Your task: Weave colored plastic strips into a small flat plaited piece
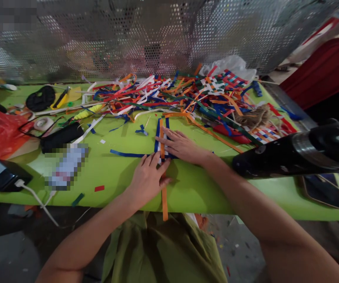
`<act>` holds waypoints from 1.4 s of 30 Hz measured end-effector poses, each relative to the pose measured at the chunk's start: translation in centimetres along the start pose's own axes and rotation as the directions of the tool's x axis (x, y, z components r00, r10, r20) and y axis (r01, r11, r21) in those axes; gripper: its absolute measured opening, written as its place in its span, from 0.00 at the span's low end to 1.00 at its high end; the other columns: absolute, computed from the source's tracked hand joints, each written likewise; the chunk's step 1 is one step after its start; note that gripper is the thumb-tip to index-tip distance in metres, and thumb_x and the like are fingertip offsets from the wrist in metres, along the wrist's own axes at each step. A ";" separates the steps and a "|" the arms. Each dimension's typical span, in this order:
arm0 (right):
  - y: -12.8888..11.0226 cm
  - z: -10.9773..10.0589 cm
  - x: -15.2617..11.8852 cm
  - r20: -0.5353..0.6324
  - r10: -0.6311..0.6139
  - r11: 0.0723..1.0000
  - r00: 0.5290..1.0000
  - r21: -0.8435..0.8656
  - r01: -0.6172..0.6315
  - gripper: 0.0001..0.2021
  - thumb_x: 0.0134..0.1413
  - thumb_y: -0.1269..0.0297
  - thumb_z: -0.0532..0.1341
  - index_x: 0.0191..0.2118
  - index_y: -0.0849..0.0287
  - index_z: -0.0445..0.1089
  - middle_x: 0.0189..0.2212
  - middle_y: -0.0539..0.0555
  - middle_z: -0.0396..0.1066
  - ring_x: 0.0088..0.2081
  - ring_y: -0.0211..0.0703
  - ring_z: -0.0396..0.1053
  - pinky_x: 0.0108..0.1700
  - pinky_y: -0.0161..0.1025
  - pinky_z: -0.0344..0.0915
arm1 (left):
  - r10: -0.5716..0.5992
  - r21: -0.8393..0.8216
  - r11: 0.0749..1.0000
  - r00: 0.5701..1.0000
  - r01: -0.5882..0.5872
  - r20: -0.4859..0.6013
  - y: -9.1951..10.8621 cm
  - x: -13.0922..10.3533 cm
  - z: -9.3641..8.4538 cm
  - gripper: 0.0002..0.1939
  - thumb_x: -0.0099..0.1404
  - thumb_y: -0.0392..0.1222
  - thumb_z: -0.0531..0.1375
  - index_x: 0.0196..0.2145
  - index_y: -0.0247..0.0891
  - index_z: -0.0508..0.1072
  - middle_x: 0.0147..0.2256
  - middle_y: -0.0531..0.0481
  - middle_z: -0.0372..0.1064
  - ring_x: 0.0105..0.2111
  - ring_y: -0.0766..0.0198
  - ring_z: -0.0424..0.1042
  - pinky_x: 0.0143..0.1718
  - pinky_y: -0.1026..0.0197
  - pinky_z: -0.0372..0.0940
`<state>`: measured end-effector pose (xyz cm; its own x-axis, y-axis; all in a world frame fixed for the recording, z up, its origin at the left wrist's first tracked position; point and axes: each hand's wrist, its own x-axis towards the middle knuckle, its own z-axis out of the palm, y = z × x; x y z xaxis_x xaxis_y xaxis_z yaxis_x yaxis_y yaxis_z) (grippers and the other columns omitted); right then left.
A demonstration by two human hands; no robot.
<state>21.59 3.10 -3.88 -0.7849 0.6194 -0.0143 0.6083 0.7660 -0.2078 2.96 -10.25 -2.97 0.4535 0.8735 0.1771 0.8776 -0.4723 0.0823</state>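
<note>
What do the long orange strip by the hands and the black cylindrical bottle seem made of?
Long orange strip: matte, flat and thin, perhaps plastic or fabric ribbon. Black cylindrical bottle: probably dark-coated metal, given its shiny silvery band.

You face a lime-green table [198, 192]. Your lengthwise strip [165, 201] is plain orange, your crosswise strip [128, 154] dark blue. The strip heap [145, 94] mixes red, white, orange, blue and green; a woven piece [213, 84] shows green-and-white checks. The bottle [266, 159] is black with a silver band [301, 151].
</note>
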 end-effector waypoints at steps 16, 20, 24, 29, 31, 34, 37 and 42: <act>0.5 0.9 0.1 -0.057 -0.034 0.999 0.998 0.017 0.035 0.27 0.72 0.55 0.44 0.72 0.47 0.48 0.74 0.55 0.41 0.73 0.57 0.42 0.69 0.61 0.47 | 0.012 -0.077 0.997 1.000 -0.010 0.024 -1.7 0.1 -0.6 0.25 0.77 0.50 0.46 0.64 0.36 0.62 0.64 0.41 0.64 0.61 0.56 0.65 0.62 0.51 0.60; 0.7 1.1 0.1 -0.065 -0.038 0.999 0.997 0.023 0.040 0.27 0.72 0.54 0.44 0.73 0.45 0.45 0.74 0.54 0.40 0.73 0.57 0.41 0.69 0.61 0.46 | 0.008 -0.011 1.000 0.998 -0.007 0.057 -1.6 0.0 -0.5 0.23 0.76 0.46 0.50 0.65 0.41 0.62 0.65 0.43 0.63 0.61 0.55 0.65 0.62 0.47 0.59; 0.7 1.3 0.2 -0.071 -0.033 0.999 0.997 0.015 0.034 0.28 0.72 0.55 0.45 0.73 0.46 0.45 0.74 0.55 0.41 0.73 0.57 0.42 0.69 0.60 0.46 | 0.019 0.066 0.998 0.997 -0.024 0.076 -0.8 -0.1 -0.7 0.22 0.75 0.41 0.50 0.64 0.44 0.65 0.67 0.44 0.59 0.61 0.52 0.65 0.63 0.42 0.56; 0.5 1.2 0.2 -0.090 -0.033 0.999 0.995 0.000 0.034 0.27 0.72 0.56 0.45 0.73 0.45 0.46 0.73 0.55 0.44 0.72 0.56 0.43 0.69 0.60 0.48 | 0.034 0.076 0.996 0.996 -0.041 0.086 -0.6 0.2 -1.0 0.21 0.74 0.40 0.50 0.62 0.41 0.66 0.66 0.42 0.60 0.60 0.52 0.66 0.64 0.41 0.56; 0.4 1.1 0.2 -0.085 -0.028 1.000 0.996 -0.005 0.027 0.27 0.72 0.56 0.45 0.73 0.45 0.46 0.73 0.55 0.44 0.72 0.55 0.43 0.68 0.59 0.48 | 0.061 0.054 0.996 0.995 -0.065 0.075 -0.9 0.4 -0.7 0.21 0.74 0.39 0.51 0.62 0.38 0.66 0.64 0.42 0.63 0.62 0.53 0.63 0.65 0.43 0.55; 0.4 1.1 0.2 -0.085 -0.028 1.000 0.996 0.000 0.028 0.27 0.71 0.57 0.45 0.73 0.44 0.46 0.73 0.54 0.44 0.72 0.55 0.43 0.68 0.59 0.48 | 0.095 0.015 0.995 0.994 -0.096 0.055 -1.3 0.5 0.1 0.21 0.74 0.39 0.51 0.62 0.34 0.66 0.63 0.39 0.63 0.65 0.53 0.60 0.66 0.47 0.56; 0.4 1.0 0.3 -0.085 -0.029 1.000 0.996 0.007 0.029 0.27 0.71 0.57 0.46 0.73 0.44 0.47 0.73 0.53 0.44 0.72 0.55 0.43 0.68 0.59 0.48 | 0.101 0.003 0.995 0.994 -0.102 0.050 -1.6 0.4 0.7 0.22 0.74 0.40 0.50 0.63 0.33 0.64 0.64 0.37 0.61 0.65 0.52 0.59 0.64 0.47 0.59; 0.2 0.8 0.2 -0.080 -0.019 1.000 0.997 0.011 0.020 0.27 0.71 0.58 0.46 0.72 0.45 0.48 0.73 0.54 0.44 0.72 0.56 0.44 0.68 0.59 0.48 | 0.117 0.028 0.993 0.991 -0.118 0.058 -1.6 0.3 0.8 0.26 0.74 0.40 0.50 0.67 0.31 0.57 0.68 0.35 0.54 0.66 0.52 0.58 0.65 0.49 0.57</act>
<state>21.47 3.24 -4.73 -0.7842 0.6168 0.0677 0.5916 0.7761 -0.2183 1.84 -9.12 -3.80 0.5610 0.8178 0.1283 0.8217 -0.5689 0.0334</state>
